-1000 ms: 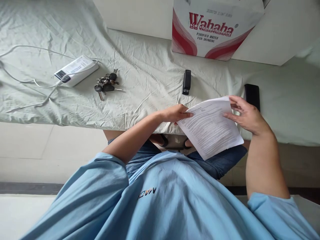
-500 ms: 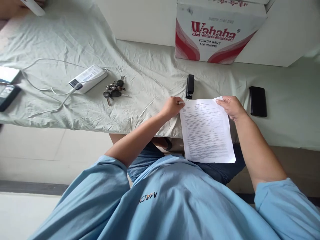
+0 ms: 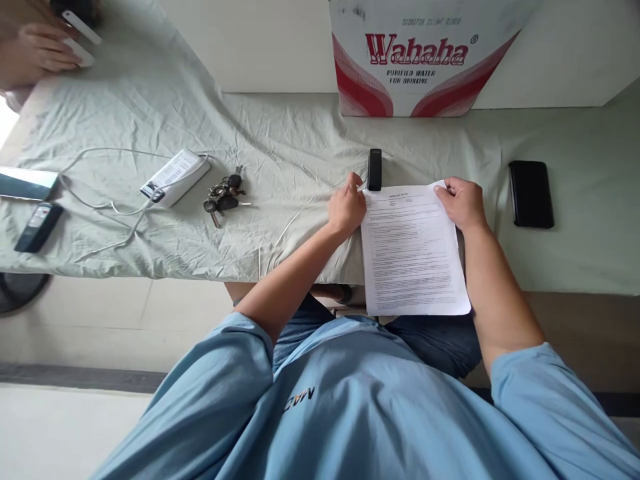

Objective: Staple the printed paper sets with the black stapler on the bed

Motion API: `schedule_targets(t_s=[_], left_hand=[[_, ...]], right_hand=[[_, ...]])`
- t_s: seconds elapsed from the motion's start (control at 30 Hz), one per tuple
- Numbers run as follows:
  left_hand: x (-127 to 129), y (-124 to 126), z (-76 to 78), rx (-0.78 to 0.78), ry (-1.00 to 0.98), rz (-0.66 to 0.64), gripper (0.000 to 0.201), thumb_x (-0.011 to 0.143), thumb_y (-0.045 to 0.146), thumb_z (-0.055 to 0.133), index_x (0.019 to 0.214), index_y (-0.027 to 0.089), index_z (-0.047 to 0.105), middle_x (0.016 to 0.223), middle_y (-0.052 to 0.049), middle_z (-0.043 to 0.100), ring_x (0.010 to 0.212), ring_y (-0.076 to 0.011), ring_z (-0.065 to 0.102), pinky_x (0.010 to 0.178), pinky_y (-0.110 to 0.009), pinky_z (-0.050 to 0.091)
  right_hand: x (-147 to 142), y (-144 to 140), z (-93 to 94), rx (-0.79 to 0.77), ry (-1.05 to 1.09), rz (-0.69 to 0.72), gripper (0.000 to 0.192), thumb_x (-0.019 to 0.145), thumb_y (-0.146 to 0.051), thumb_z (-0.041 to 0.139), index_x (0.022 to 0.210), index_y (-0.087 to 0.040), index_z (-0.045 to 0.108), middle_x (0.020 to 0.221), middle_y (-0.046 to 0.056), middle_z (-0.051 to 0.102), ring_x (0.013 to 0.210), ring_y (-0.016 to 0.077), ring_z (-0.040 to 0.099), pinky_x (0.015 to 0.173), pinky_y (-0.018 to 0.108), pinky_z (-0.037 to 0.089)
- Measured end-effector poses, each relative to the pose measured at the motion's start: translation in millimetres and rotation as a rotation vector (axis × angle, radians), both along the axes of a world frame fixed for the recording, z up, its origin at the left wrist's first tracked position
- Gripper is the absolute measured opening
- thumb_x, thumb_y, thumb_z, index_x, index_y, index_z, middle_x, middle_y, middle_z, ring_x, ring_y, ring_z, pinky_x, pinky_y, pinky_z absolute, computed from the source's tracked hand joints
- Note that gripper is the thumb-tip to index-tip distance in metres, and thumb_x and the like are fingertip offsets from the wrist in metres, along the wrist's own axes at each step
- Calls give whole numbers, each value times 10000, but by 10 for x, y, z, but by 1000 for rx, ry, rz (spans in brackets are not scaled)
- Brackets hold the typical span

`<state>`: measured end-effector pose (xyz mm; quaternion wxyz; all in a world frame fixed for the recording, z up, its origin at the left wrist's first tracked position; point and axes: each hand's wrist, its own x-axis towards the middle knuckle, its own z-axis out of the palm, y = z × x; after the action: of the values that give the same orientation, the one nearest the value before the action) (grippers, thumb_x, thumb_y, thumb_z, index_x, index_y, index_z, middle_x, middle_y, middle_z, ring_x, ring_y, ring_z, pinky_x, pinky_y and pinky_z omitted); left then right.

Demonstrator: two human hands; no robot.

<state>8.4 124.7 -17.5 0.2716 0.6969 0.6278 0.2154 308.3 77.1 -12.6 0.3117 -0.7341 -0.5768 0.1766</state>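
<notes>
Head: paper (image 3: pixel 413 260) between both grips (image 3: pixel 347 208) (image 3: pixel 464 203).

We hold a printed paper (image 3: pixel 415 257) by its 2 upper corners, left hand (image 3: pixel 347 208) and right hand (image 3: pixel 463 203) pinching opposite sides, its lower edge above our lap (image 3: pixel 435 343). Just beyond lies a black stapler (image 3: pixel 375 168). On the pale cloth (image 3: pixel 285 147) we have keys (image 3: pixel 224 197) and a corded white block (image 3: pixel 180 177) leftward, a black slab (image 3: pixel 531 195) rightward, and a Wahaha carton (image 3: pixel 417 90) behind. At upper left, another person's hand (image 3: pixel 45 50) shows.
</notes>
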Motion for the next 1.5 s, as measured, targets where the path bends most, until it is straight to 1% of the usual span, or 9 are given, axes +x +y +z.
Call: schedule_targets(t_s=[0.2, 0.4, 0.57, 0.83, 1.0, 1.23, 1.3, 1.4, 1.5], left_hand=[[-78, 47, -272, 136, -67, -47, 266, 1122, 208, 608, 1348, 264, 738, 897, -63, 759, 970, -316, 774, 991, -430, 568], [-177, 100, -429, 280, -180, -160, 434, 1159, 263, 576, 1562, 319, 728, 1201, -98, 812, 1123, -295, 752, 1059, -431, 592], [-247, 140, -463, 377, -154, -186, 619, 1138, 186, 539, 1692, 392, 721, 1370, -108, 724, 1169, -269, 678, 1096, -445, 596], [-219, 104, -513, 415, -88, -135, 674, 1068, 47, 495, 1462, 416, 897, 1265, -83, 692, 1100, -238, 661, 1039, -422, 604], [-213, 53, -431, 303, -86, -194, 618, 1113, 125, 488, 1562, 354, 844, 1125, -92, 743, 1146, -277, 686, 1068, -442, 611], [-290, 47, -338, 243, -287, -214, 500, 1130, 328, 633, 1618, 324, 741, 1169, -75, 814, 904, -206, 674, 983, -379, 591], [-283, 43, -326, 229, -334, -152, 450, 1127, 379, 664, 1561, 284, 740, 1078, -56, 813, 823, -190, 637, 929, -363, 578], [-279, 40, -318, 226, -367, -87, 329, 1170, 523, 624, 1273, 257, 789, 866, -18, 728, 778, -199, 627, 850, -359, 545], [-290, 32, -319, 230, -393, -99, 584, 1201, 754, 506, 1010, 261, 753, 791, -23, 641, 815, -219, 664, 865, -382, 547]], right_hand=[[73, -36, -179, 126, 17, -36, 412, 1084, -588, 687, 827, -266, 664, 661, -1, 548, 708, 214, 512, 710, 377, 417], [138, -35, -217, 155, 46, -21, 409, 1085, -568, 687, 807, -271, 643, 674, -2, 559, 698, 211, 510, 711, 389, 426], [154, -27, -246, 174, 73, -20, 406, 1085, -583, 688, 824, -273, 656, 690, 2, 587, 702, 211, 518, 707, 388, 429], [193, -13, -267, 185, 79, -5, 422, 1076, -606, 710, 816, -277, 654, 675, 0, 574, 700, 211, 517, 703, 394, 450], [183, -46, -232, 205, 172, 32, 424, 1053, -656, 750, 863, -277, 727, 690, 6, 623, 707, 223, 574, 696, 390, 492], [163, -117, -106, 143, 421, 136, 448, 926, -709, 867, 865, -272, 791, 792, 36, 762, 741, 233, 663, 670, 386, 536], [158, -127, -74, 113, 493, 154, 465, 880, -725, 899, 841, -276, 787, 778, 31, 747, 719, 229, 647, 654, 390, 534], [145, -118, -55, 121, 568, 128, 487, 852, -751, 923, 824, -288, 774, 763, 28, 732, 711, 234, 649, 651, 405, 557], [141, -89, -79, 169, 595, 79, 522, 848, -787, 931, 838, -290, 770, 764, 28, 728, 730, 241, 681, 684, 428, 602]])
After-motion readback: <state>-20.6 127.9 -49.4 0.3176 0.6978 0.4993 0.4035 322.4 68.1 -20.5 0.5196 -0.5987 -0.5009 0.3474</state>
